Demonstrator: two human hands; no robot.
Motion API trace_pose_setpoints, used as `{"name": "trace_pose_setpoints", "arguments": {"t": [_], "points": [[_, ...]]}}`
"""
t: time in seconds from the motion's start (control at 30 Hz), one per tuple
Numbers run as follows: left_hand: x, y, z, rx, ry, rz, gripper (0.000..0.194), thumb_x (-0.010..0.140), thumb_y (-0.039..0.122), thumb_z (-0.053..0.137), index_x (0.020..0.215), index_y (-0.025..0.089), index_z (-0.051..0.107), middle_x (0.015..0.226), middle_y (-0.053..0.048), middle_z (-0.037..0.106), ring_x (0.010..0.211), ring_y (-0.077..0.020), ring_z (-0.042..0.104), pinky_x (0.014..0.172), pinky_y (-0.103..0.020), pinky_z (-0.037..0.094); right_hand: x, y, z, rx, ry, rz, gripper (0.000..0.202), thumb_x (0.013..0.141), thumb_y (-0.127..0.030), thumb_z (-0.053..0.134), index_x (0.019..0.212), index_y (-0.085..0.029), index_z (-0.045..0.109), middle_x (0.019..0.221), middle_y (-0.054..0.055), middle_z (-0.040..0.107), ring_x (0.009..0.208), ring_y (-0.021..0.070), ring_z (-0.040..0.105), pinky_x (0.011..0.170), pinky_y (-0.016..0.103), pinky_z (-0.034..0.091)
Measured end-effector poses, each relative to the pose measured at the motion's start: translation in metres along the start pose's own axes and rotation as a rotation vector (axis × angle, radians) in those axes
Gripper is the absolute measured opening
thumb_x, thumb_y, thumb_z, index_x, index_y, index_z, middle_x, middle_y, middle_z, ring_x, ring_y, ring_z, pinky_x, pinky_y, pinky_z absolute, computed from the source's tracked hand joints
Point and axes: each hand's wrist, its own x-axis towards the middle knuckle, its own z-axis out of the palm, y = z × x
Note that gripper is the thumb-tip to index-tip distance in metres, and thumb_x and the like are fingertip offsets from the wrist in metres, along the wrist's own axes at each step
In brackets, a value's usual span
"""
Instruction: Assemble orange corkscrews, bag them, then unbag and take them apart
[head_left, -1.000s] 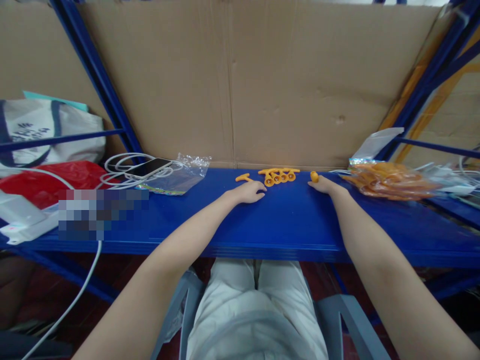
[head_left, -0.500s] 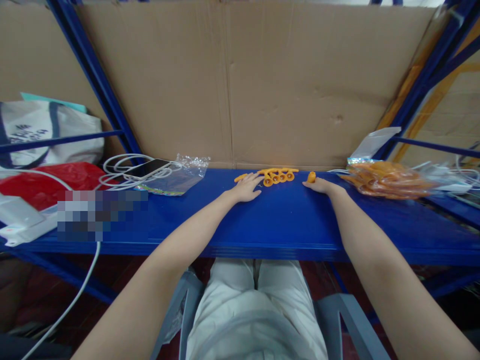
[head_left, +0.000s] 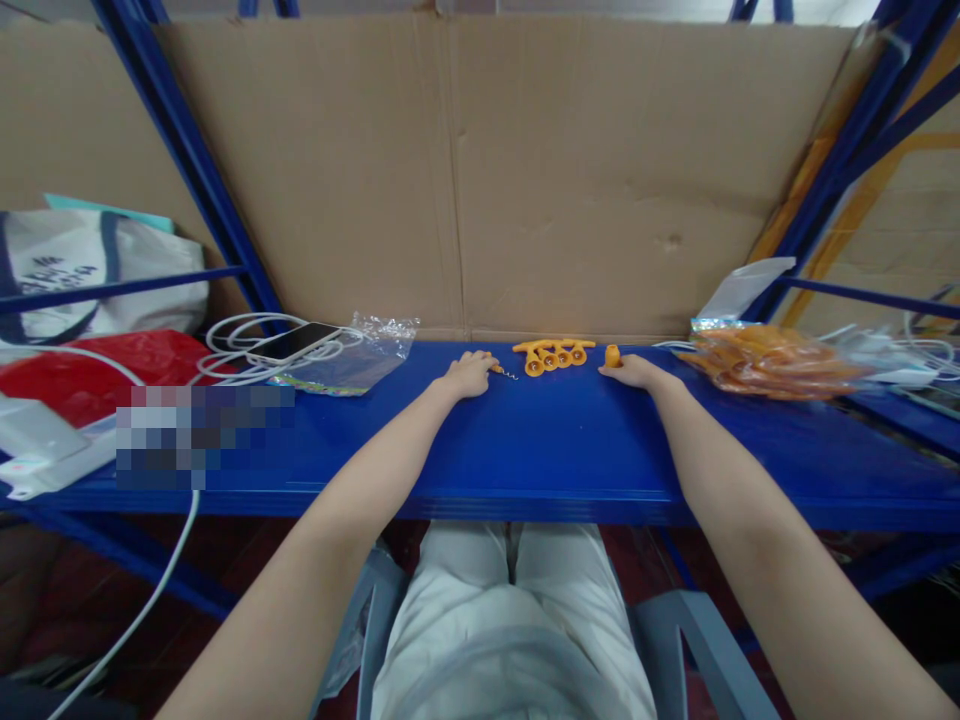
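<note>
My left hand (head_left: 470,375) is closed on the blue table, with an orange end showing past its fingers. From it a thin metal spiral (head_left: 509,375), like a corkscrew's, points to the right. My right hand (head_left: 632,371) is closed around a small orange cylindrical piece (head_left: 613,355), held upright with its top showing. Between the hands lies an orange plastic part (head_left: 555,346), a long bar with several round cups along its front. Neither hand touches it.
On the right lies a clear bag of orange pieces (head_left: 780,362). To the left are a phone (head_left: 296,342), white cables, a clear plastic bag (head_left: 375,355), a red bag (head_left: 112,365) and a white power strip (head_left: 60,455). A cardboard panel (head_left: 465,180) closes off the back.
My left hand has drawn back to the left from beside the orange part and closed, with the metal spiral now showing. My right hand keeps the orange piece in nearly the same place.
</note>
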Motion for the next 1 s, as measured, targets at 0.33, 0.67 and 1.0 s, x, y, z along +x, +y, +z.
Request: {"name": "trace_pose_setpoints", "arguments": {"t": [0.33, 0.67, 1.0], "points": [[-0.012, 0.003, -0.016, 0.061, -0.034, -0.275, 0.054, 0.09, 0.02, 0.043, 0.142, 0.027, 0.052, 0.142, -0.015, 0.05, 0.132, -0.0315, 0.05, 0.106, -0.044, 0.042, -0.018, -0.036, -0.019, 0.067, 0.101, -0.075, 0.03, 0.084, -0.029, 0.067, 0.108, -0.01, 0.07, 0.085, 0.011, 0.075, 0.077, 0.0225, 0.072, 0.067, 0.025, 0.049], [-0.01, -0.006, -0.019, -0.047, -0.003, -0.311, 0.033, 0.089, 0.028, 0.05, 0.118, 0.019, 0.064, 0.118, -0.014, 0.07, 0.111, -0.0291, 0.066, 0.087, -0.034, 0.052, -0.021, -0.06, -0.015, 0.2, 0.189, -0.324, 0.029, 0.078, -0.026, 0.072, 0.103, -0.016, 0.061, 0.089, 0.008, 0.072, 0.076, 0.0188, 0.065, 0.069, 0.027, 0.048], [-0.01, 0.009, -0.013, -0.1, 0.239, -0.146, 0.03, 0.085, 0.03, 0.06, 0.114, 0.02, 0.063, 0.111, -0.01, 0.069, 0.104, -0.0259, 0.066, 0.088, -0.033, 0.051, -0.026, -0.08, -0.004, 0.226, 0.098, -0.636, 0.027, 0.08, -0.028, 0.067, 0.103, -0.015, 0.071, 0.093, 0.008, 0.075, 0.078, 0.0196, 0.066, 0.068, 0.027, 0.046]]}}
